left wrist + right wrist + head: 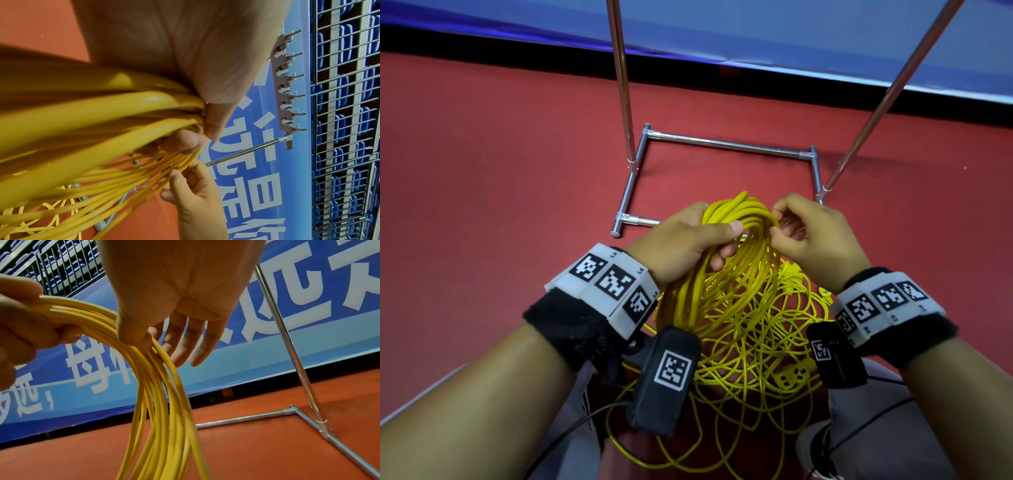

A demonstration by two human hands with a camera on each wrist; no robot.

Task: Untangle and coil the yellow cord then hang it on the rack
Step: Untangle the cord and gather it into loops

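Gripping a bundle of gathered loops, the left hand [681, 240] curls its fingers and thumb around the top of the thin yellow plastic-sheathed cord [726, 294], so that the coiled part hangs down from the fist above the red floor [500, 164]. Just beside it the right hand [815, 236] meets the same bundle at the top of the arc; in the right wrist view its thumb presses against the outer strands while the other fingers [197, 347] lie fairly straight behind them, so it pinches the cord lightly rather than wrapping it. Below the held coil, the rest of the cord lies in a loose tangled heap on the floor between the person's legs, and a yellow multi-outlet socket end [791, 375] rests within that heap. Past the hands stands the silver metal tube rack [726, 144], its rectangular base flat on the floor and two poles rising from it; the left wrist view shows a brownish hook bar [287, 84] fixed at the end of one pole. Behind the rack runs a blue banner with white characters [267, 321].
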